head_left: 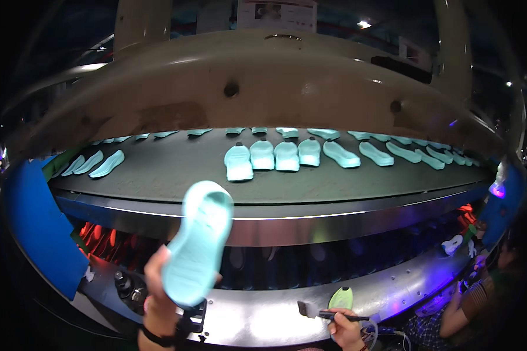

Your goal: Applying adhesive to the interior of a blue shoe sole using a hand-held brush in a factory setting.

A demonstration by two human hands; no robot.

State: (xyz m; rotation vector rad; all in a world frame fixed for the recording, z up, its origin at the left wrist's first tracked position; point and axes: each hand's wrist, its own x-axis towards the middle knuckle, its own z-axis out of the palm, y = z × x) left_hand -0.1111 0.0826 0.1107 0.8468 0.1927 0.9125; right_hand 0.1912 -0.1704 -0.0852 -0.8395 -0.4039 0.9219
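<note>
My left hand (156, 274) grips a pale turquoise shoe sole (198, 248) by its edges, its long side roughly upright in front of the conveyor. Part of that hand is hidden behind the sole. Lower right, my right hand (346, 332) is closed around the dark handle of a brush (326, 315), whose bristle end points left. Just beyond the brush, a yellow-green sole-shaped piece (341, 298) sits on the shiny metal ledge (251, 313). The brush and the turquoise sole are apart.
Rows of turquoise soles (287, 155) lie on a dark conveyor belt (175, 167) under a large overhanging housing (298, 76). Below it, a lower level holds soles (102, 238) lit red. A black bottle (123, 284) stands at left. Another person's arm (465, 307) is at far right.
</note>
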